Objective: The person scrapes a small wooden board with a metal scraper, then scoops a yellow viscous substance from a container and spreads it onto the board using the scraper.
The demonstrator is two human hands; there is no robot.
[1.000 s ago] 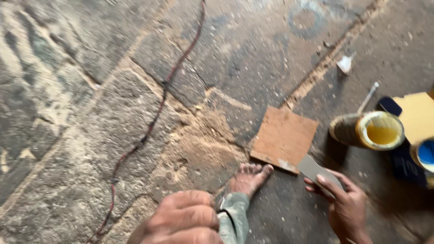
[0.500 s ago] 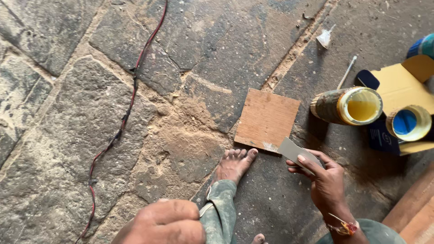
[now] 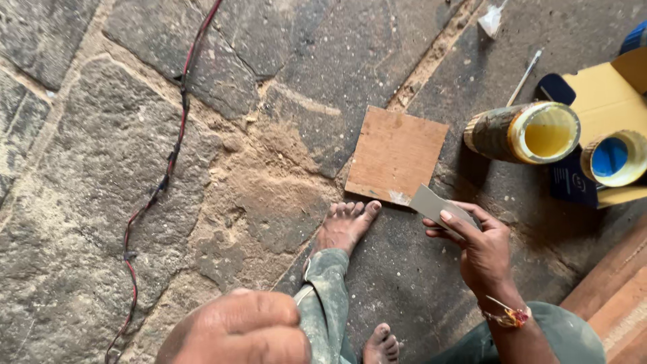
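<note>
Scraper blade (image 3: 435, 202), thin grey, is sitting pinched in right hand's (image 3: 478, 249) grip, thumb on top, its tip touching the near corner of a square wood board (image 3: 397, 154) lying flat on the stone floor (image 3: 135, 155). Left hand (image 3: 236, 334) is hanging close to the camera w/ fingers curled, nothing visible in it. Bare foot (image 3: 345, 226) is resting just beside the board. Two open tins (image 3: 532, 131) are lying to the right; red wire (image 3: 168, 168) is running well apart on the left.
</note>
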